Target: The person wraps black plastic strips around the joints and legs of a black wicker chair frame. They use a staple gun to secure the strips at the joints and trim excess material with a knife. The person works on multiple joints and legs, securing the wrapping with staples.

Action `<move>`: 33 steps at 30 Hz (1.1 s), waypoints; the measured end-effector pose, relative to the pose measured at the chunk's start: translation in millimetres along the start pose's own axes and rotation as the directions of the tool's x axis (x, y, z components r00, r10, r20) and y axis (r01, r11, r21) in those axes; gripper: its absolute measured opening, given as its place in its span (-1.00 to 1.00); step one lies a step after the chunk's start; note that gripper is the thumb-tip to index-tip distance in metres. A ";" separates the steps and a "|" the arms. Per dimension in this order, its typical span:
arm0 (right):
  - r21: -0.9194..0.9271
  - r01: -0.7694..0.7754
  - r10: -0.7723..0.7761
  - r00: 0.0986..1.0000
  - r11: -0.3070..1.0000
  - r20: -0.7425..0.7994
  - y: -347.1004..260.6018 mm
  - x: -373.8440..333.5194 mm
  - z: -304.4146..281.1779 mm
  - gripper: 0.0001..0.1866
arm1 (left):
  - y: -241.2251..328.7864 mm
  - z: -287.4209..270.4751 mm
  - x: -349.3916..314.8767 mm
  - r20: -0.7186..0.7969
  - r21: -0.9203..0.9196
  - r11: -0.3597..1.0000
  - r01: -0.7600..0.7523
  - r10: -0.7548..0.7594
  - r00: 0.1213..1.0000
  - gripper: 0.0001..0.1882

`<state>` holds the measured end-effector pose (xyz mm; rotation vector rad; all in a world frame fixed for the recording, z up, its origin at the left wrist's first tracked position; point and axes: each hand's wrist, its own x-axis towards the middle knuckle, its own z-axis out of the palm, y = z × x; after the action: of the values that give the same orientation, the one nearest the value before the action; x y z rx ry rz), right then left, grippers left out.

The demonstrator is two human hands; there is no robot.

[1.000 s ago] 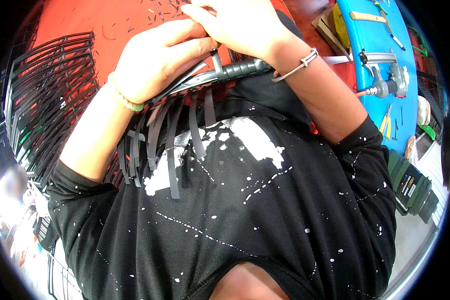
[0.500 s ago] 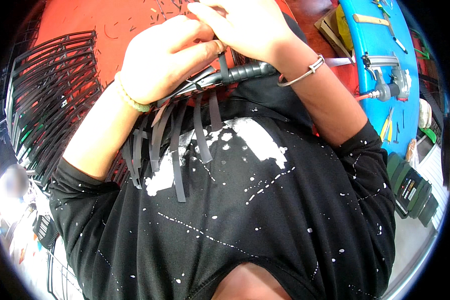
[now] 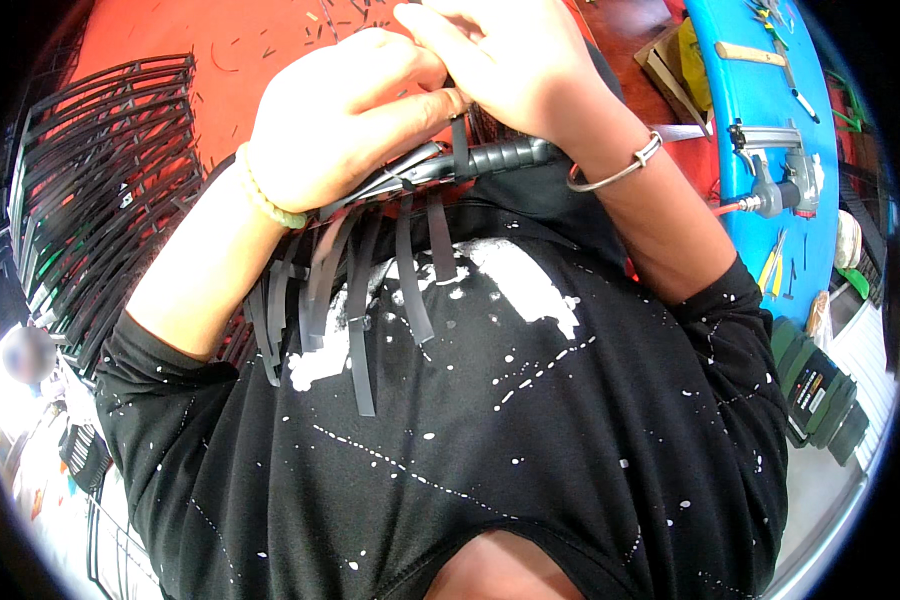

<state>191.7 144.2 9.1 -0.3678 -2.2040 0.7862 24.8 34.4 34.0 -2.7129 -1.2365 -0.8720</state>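
A black piece of weaving work lies across my lap, its rim bound in glossy black wrapping (image 3: 505, 155). Several flat black strips (image 3: 360, 360) dangle from it over my shirt. My left hand (image 3: 345, 125), wearing a beaded bracelet, is closed above the rim with its thumb pressed on a narrow black strip (image 3: 460, 145) that passes over the wrapping. My right hand (image 3: 520, 65), with a metal bangle at the wrist, meets it there, fingers curled. What my right fingers hold is hidden behind the hand, partly cut off by the upper edge.
Scraps of black strip (image 3: 255, 52) litter the red table (image 3: 225, 100). To the left stands a stack of curved black lattice pieces (image 3: 110, 170). A blue table (image 3: 805, 240) on the right carries a hammer (image 3: 755, 52), an air tool (image 3: 780, 185) and yellow-handled pliers (image 3: 772, 265).
Both hands and the black work have shifted slightly to the right. The left thumb stays by the strip over the rim, and the hanging strips have swung a little.
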 end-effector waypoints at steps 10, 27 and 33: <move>0.045 0.064 -0.063 0.997 0.997 -0.037 0.9 -0.2 -0.8 -0.76 | -3.6 5.7 -0.6 -0.050 0.044 0.999 -0.030 0.032 0.998 -0.68; 0.032 0.020 -0.018 0.998 0.999 -0.060 -3.1 -3.9 -3.3 -0.81 | 6.9 0.3 -13.9 0.401 -0.640 0.396 0.658 -0.558 0.726 -0.85; 0.163 -0.132 0.144 0.987 0.978 -0.067 -13.7 -4.5 -3.4 -0.77 | 17.0 6.4 -3.6 0.583 -0.675 0.184 0.714 -0.460 0.670 -0.85</move>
<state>197.0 132.9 17.1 -0.4680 -2.0435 0.9984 38.0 21.9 30.1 -3.0112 -2.7186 -1.7046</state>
